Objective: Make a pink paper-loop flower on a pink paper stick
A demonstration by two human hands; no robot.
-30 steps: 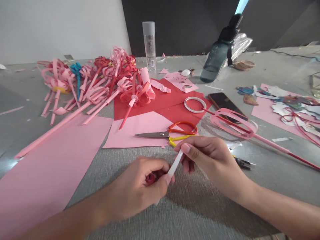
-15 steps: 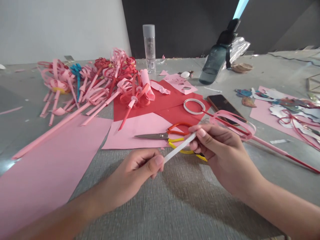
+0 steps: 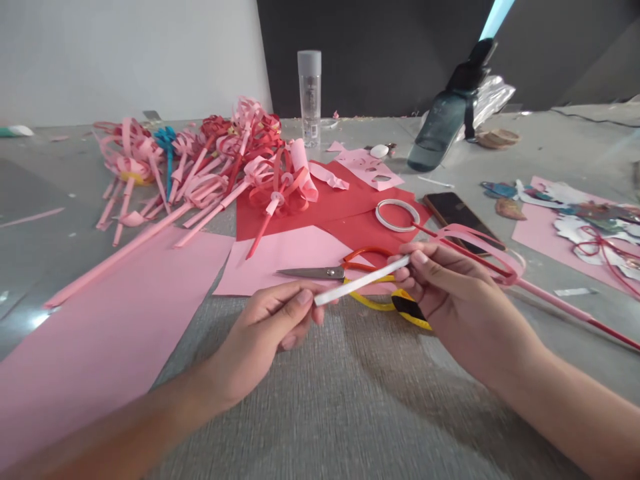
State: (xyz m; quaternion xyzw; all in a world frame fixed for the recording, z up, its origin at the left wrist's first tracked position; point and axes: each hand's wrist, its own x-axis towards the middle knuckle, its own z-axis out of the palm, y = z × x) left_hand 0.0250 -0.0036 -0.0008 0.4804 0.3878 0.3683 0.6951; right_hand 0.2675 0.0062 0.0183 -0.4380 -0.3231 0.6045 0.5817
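Note:
A short strip of white tape (image 3: 361, 283) is stretched between my two hands over the table. My left hand (image 3: 273, 320) pinches its lower left end between thumb and fingers. At the upper right end, my right hand (image 3: 440, 280) grips it the same way. Just behind the strip lie scissors (image 3: 320, 273) with red and yellow handles, partly hidden by the strip and my right hand. A roll of white tape (image 3: 379, 217) rests on red paper (image 3: 350, 230) farther back. Beyond my right hand is a pink paper flower on a stick (image 3: 550, 299).
Many pink and red paper flowers (image 3: 200, 173) are piled at the back left. Pink sheets (image 3: 130, 313) lie at left and centre. A clear bottle (image 3: 310, 100), a leaning dark bottle (image 3: 437, 130), a phone (image 3: 457, 213) and paper cutouts (image 3: 580, 230) stand or lie around.
The tape strip has turned flatter, its left end now rising to the top of my left thumb. My left hand has lifted slightly. The whole view has shifted a little.

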